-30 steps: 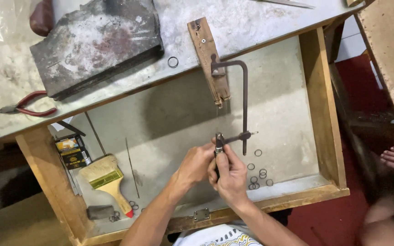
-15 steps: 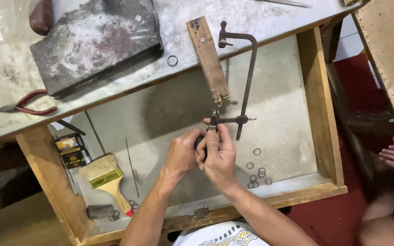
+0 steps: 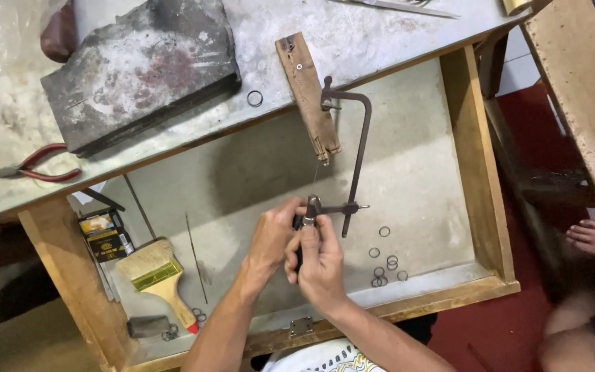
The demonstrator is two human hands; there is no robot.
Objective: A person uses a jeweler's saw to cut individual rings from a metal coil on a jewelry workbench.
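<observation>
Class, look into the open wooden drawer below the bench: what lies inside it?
Inside the drawer: small metal rings, a paintbrush, a small box and thin rods. Both hands and the saw frame cover part of its floor.

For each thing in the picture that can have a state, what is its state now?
left hand: gripping the saw handle
right hand: gripping the saw handle
saw frame: held, top end at the wooden peg
drawer: pulled open
red pliers: lying closed on the bench

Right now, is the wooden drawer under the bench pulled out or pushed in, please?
Pulled out: the drawer projects past the bench, its floor exposed with loose rings.
</observation>
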